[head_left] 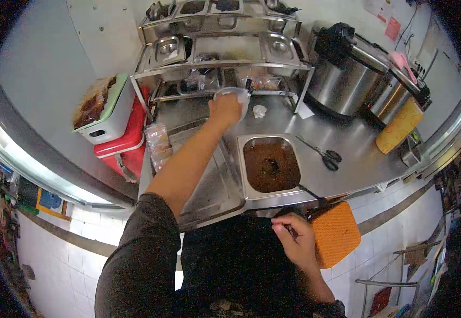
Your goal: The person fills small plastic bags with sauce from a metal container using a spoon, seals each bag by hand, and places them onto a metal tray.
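Observation:
My left hand (227, 109) reaches to the back of the steel counter, over a white translucent container (241, 100); its fingertips are hidden inside or behind the rim. A crumpled white tissue (259, 111) lies just right of it. My right hand (294, 236) is close to my body, below the counter's front edge, its fingers curled around something dark that I cannot make out. In front of it a steel pan (271, 164) holds brown liquid with dark bits, and a dark-handled ladle (312, 194) rests over the pan's near right corner.
Black scissors (330, 158) lie right of the pan. Large steel pots (341, 79) stand at the back right, a tiered rack (225, 64) behind. At left are a steel tray lid (209, 180), packets (158, 143) and a white bin (103, 130) on a red box. An orange stool (337, 233) stands below.

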### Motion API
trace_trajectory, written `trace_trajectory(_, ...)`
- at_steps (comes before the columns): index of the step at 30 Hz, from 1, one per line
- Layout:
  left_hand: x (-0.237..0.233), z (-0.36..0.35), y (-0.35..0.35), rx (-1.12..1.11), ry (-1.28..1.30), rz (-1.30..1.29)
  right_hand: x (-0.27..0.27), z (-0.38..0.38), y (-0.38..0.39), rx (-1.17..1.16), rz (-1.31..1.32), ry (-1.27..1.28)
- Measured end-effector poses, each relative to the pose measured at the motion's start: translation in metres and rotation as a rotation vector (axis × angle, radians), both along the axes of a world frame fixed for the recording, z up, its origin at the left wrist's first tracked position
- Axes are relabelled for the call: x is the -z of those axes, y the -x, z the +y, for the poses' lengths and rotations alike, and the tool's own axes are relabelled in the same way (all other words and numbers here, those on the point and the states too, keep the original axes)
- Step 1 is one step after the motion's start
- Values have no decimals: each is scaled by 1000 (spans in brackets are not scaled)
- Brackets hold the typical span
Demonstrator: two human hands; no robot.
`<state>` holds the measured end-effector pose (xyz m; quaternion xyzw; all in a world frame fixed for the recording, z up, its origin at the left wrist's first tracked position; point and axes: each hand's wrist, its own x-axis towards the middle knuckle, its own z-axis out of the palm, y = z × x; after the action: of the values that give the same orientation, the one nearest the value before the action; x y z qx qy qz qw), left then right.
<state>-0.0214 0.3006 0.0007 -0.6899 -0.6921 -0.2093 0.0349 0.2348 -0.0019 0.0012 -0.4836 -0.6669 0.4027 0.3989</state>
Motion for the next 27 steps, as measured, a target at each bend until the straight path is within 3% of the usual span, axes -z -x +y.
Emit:
trace_trajectory(2, 19, 28, 2, -83, 107, 38, 2, -4, -12, 31, -32, 29)
trace_trajectory(8, -6, 8, 14, -145, -63, -201, 12, -5, -25, 83, 31, 32)
trace_trajectory(11, 23, 37, 39, -11, -281, -419, 7, -1, -18, 15, -5, -19)
trace_trajectory(14, 2, 15, 38, -55, -472, -657, 2, 2, -8, -39, 1, -70)
trace_trajectory(17, 2, 3, 39, -5, -627, -1064, 0, 3, -5, -107, 14, -96)
trace_trajectory(21, -31, -89, 25, 268, -454, -1225, -8, 4, -4, -322, 35, -67)
trace_trajectory(25, -43, -216, 3, 534, -72, -1402, 5, -2, 28, -228, 461, 60)
trace_trajectory(27, -26, -266, -6, 586, 112, -1381, 9, -6, 46, -121, 566, 53)
